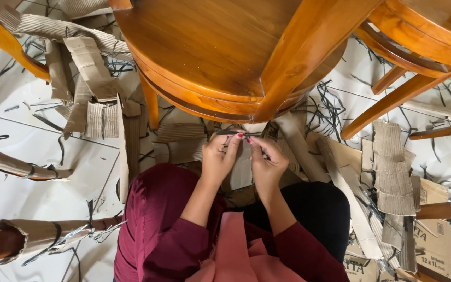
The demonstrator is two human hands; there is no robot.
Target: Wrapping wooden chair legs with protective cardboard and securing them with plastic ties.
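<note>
**Clerk:** Two hands, item one, nearest the camera. Left hand (219, 156) and right hand (266, 163) come up out of maroon sleeves (183, 237), side by side and almost touching, fingertips pointed away from the body.

**Checker:** State of each grip?

**Clerk:** Both pinched closed. Thumb and forefinger of each hand nip a thin dark strip (234, 133), seemingly a length of packing strap. It lies level across the fingertips, one end sticking out past the left hand, the rest running toward the right.

**Checker:** Where does the strip sit against the grip?

**Clerk:** At the very tips, not in the palms, and just under the rim of the wooden chair seat (209, 57). Whether it is still fixed to anything I cannot tell.

**Checker:** Step in hand?

**Clerk:** By my judgement, working the strip between the fingers: separating or straightening it. The next move would call for a firm pinch on one side and a steady pull from the other, kept clear of the seat rim.

**Checker:** Further out?

**Clerk:** Item three, torn corrugated cardboard (395, 177), many pieces, on the white tiled floor (21, 151). Item four, loose black strips (330, 107) scattered among it. Item five, a chair leg wrapped in cardboard (37, 235), lower left. Item six, a second chair (429, 36), upper right.
</note>
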